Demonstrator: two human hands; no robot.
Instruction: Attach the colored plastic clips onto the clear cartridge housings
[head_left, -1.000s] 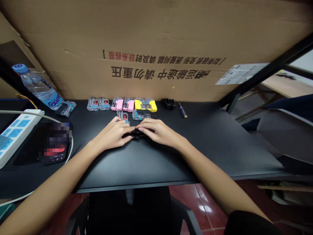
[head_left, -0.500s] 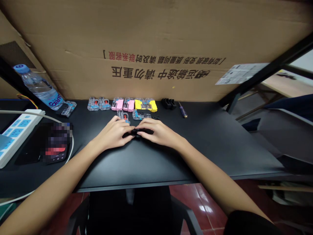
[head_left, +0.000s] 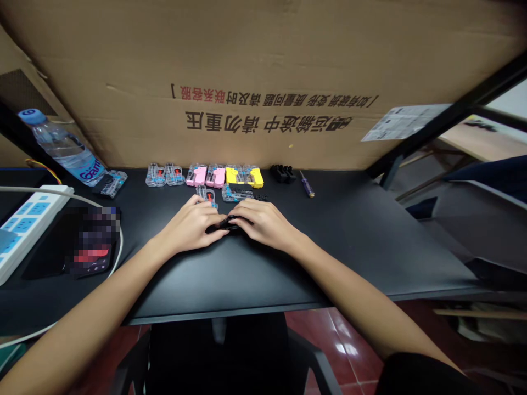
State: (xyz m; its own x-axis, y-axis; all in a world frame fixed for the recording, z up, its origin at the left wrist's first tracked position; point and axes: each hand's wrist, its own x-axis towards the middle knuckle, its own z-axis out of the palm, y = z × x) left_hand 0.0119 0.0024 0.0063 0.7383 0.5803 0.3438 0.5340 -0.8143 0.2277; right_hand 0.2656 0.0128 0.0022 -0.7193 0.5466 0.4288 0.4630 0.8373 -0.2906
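Two hands (head_left: pixel 191 225) around black part (head_left: pixel 230 223)

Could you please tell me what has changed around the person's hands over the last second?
The right hand has moved slightly left, its fingers covering more of the small black part. The left hand stays at its other side. The row of pink, yellow and clear parts stayed put.
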